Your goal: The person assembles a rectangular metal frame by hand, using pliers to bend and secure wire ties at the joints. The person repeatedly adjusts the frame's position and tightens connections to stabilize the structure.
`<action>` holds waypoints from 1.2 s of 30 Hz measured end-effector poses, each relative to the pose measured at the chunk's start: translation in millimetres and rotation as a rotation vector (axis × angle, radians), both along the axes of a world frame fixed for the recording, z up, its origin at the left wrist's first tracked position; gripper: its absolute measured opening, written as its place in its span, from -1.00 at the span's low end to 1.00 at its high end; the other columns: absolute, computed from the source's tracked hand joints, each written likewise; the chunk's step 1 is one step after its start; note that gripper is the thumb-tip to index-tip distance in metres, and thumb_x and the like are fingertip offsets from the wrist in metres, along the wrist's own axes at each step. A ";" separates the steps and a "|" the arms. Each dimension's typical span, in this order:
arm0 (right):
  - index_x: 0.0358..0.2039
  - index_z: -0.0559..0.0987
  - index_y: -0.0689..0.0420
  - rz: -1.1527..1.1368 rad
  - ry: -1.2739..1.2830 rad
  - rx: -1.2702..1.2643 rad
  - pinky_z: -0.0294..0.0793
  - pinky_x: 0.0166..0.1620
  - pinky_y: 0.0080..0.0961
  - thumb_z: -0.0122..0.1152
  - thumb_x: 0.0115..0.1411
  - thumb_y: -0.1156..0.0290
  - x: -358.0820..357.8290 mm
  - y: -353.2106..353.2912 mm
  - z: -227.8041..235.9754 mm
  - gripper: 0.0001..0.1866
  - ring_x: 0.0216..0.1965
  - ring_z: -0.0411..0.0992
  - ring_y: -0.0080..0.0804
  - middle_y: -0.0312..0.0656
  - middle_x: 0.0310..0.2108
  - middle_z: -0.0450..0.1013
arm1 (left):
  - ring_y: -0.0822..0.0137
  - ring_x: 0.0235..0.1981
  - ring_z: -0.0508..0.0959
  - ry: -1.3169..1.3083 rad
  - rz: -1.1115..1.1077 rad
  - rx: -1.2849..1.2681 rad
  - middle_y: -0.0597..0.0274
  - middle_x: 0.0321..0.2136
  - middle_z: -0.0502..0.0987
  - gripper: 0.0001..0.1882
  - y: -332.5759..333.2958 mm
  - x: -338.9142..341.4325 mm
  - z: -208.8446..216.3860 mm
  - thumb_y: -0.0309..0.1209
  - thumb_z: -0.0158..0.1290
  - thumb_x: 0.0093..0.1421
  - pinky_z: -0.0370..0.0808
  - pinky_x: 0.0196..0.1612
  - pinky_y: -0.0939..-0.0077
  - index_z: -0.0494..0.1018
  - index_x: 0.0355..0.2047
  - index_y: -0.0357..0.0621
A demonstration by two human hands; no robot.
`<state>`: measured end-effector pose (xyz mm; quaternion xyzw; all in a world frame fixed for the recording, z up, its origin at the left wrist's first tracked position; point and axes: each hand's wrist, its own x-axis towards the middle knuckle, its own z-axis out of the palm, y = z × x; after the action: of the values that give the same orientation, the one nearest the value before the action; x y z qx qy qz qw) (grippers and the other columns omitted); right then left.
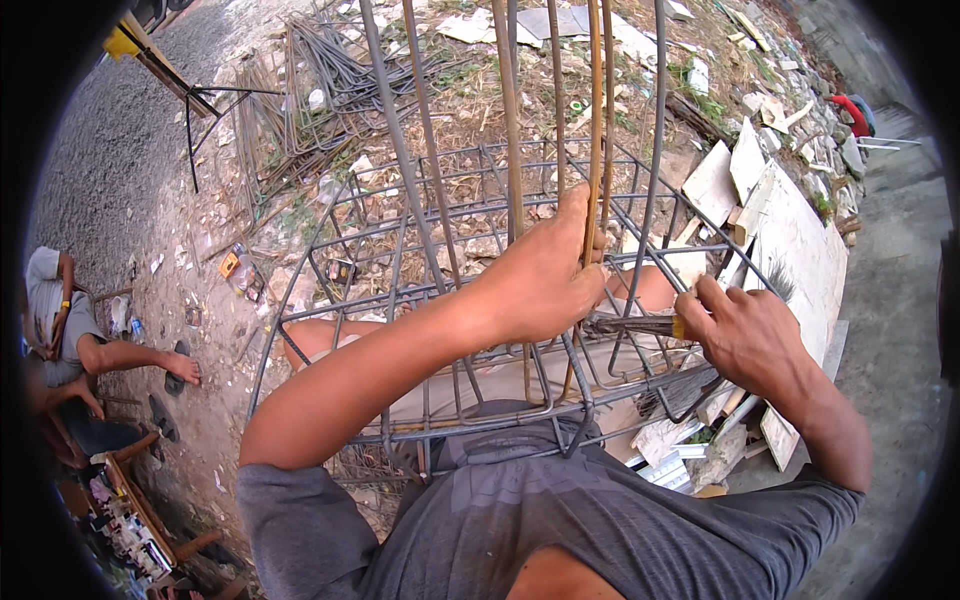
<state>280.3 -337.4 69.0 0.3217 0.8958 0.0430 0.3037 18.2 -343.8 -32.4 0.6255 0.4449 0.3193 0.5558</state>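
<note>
A cage of steel reinforcing bars [420,296] lies across my lap, with several upright bars [508,120] rising from it. My left hand [560,272] is closed round one rusty upright bar [594,130], its index finger lying up along the steel. In my right hand [742,335] is a pair of dark metal pincers [640,325] with a bit of yellow at the grip. Their jaw end points left, close to the foot of the upright bar below my left hand. The exact contact of the jaws is hard to make out.
Thin tie wire [685,392] lies by the cage's right side. Broken white boards [790,250] are piled to the right. Bent steel bars [350,75] lie on the littered ground ahead. Another person [75,330] sits at the left near a wooden box [130,510].
</note>
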 end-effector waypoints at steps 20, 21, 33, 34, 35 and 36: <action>-0.18 0.56 0.21 -0.521 -0.017 -0.588 0.55 -0.26 -0.02 0.33 0.27 -0.14 -0.8 57.4 17.5 -0.43 -0.39 0.60 0.13 0.00 -0.53 0.57 | -0.26 0.51 -0.02 0.173 0.374 0.287 -0.52 0.42 -0.08 0.13 8.1 29.7 -7.9 -0.22 0.20 0.31 -0.05 0.54 0.12 -0.37 0.47 -0.56; -0.21 0.54 0.16 -0.321 0.042 -0.441 0.55 -0.34 -0.05 0.37 0.22 -0.16 18.9 55.2 2.3 -0.43 -0.45 0.60 0.11 -0.04 -0.57 0.56 | -0.27 0.52 -0.07 0.128 0.389 0.221 -0.54 0.43 -0.12 0.16 12.2 35.2 -10.8 -0.19 0.20 0.31 -0.09 0.55 0.14 -0.41 0.47 -0.57; -0.06 0.48 0.23 -0.698 -0.192 -0.807 0.55 -0.16 -0.05 0.45 0.04 0.20 -4.0 78.4 13.5 -0.46 -0.25 0.62 0.03 0.06 -0.41 0.58 | -0.16 0.54 0.04 0.067 0.440 0.023 -0.48 0.50 -0.12 -0.06 34.7 60.0 -57.2 -0.33 -0.11 0.38 -0.04 0.53 0.35 -0.43 0.52 -0.42; -0.07 0.49 0.21 -0.602 -0.154 -0.740 0.55 -0.18 -0.07 0.45 0.04 0.20 -2.8 79.4 12.3 -0.48 -0.26 0.61 0.00 0.05 -0.38 0.58 | -0.16 0.54 0.03 0.056 0.437 0.029 -0.48 0.50 -0.12 -0.06 34.5 59.3 -56.5 -0.35 -0.11 0.37 -0.04 0.53 0.35 -0.43 0.52 -0.42; -0.08 0.49 0.20 -0.504 -0.118 -0.672 0.55 -0.19 -0.09 0.45 0.05 0.21 1.8 79.0 8.8 -0.49 -0.27 0.60 -0.03 0.04 -0.35 0.57 | -0.16 0.54 0.02 0.047 0.436 0.036 -0.48 0.50 -0.12 -0.06 34.9 58.3 -55.7 -0.36 -0.11 0.36 -0.05 0.53 0.35 -0.44 0.52 -0.42; -0.08 0.49 0.18 -0.406 -0.082 -0.605 0.55 -0.21 -0.10 0.45 0.05 0.21 7.2 77.9 5.1 -0.51 -0.28 0.59 -0.06 0.03 -0.32 0.57 | -0.16 0.54 0.02 0.054 0.433 0.044 -0.48 0.50 -0.12 -0.06 35.8 57.3 -54.3 -0.37 -0.12 0.35 -0.04 0.53 0.35 -0.44 0.52 -0.42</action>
<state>287.5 -259.5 74.1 0.3863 0.7730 -0.2723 0.4232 75.5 -308.0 -86.7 0.5359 0.5764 0.4239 0.4482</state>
